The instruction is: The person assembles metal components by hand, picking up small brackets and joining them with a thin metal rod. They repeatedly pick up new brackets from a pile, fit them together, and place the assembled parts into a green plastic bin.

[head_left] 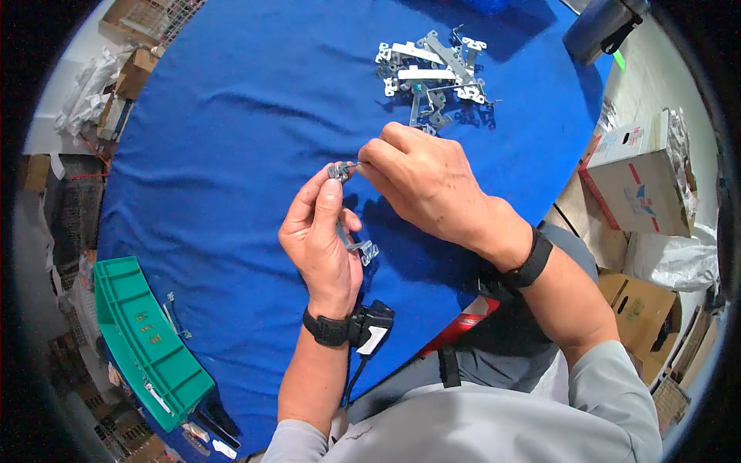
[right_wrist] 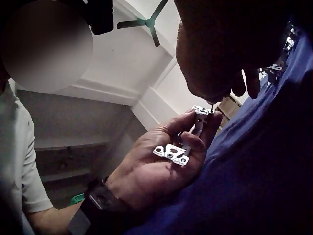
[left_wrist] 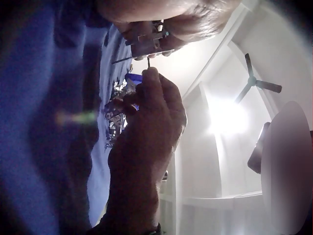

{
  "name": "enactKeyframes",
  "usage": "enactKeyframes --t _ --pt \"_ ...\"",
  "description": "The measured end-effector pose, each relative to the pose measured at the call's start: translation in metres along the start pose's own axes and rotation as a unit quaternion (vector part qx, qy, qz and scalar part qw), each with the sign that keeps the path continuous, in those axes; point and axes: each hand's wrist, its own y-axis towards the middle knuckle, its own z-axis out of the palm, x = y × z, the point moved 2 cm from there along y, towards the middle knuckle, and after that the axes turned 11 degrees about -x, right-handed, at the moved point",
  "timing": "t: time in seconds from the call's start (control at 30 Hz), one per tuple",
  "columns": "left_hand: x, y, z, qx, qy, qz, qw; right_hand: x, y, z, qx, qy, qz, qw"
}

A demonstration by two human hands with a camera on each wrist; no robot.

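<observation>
My left hand [head_left: 318, 239] holds a small metal bracket [right_wrist: 171, 154], a narrow bar with a flat holed plate at each end. Its far end is pinched between thumb and fingertips, while the near plate lies over the palm in the right wrist view. My right hand [head_left: 432, 185] pinches a thin metal pin or screw [left_wrist: 148, 62] between thumb and fingers, its tip right at the bracket's far end. Most of that small piece is hidden by the right fingertips. Both hands are raised over the blue cloth.
Beyond the right hand, several similar metal brackets [head_left: 428, 75] lie heaped on the blue cloth [head_left: 231, 193]. At the left is a green divided tray [head_left: 181, 386] with small brass-coloured pieces [head_left: 147, 328], and a lone bracket [head_left: 175, 316] beside it. A dark cylindrical container [head_left: 598, 35] stands far right.
</observation>
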Motion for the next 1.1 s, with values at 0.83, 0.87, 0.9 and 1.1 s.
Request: enactKeyframes --t 0.83,0.87,0.9,1.1 --pt "0.0003 -0.0007 -0.0012 0.002 0.02 0.007 1.0 -0.0011 -0.002 0.0044 0.022 0.005 0.018 1.0" --pt "0.0012 -0.0003 -0.0015 -0.002 0.024 0.009 1.0 -0.0011 -0.0019 0.0044 0.02 0.004 0.014 1.0" --pt "0.0017 0.0 -0.0019 -0.005 0.028 0.01 1.0 -0.0008 -0.0018 0.004 0.019 0.004 0.015 1.0" --pt "-0.0017 0.0 -0.0004 -0.015 0.028 -0.009 0.999 -0.002 -0.0032 0.0055 0.005 0.019 0.029 0.999"
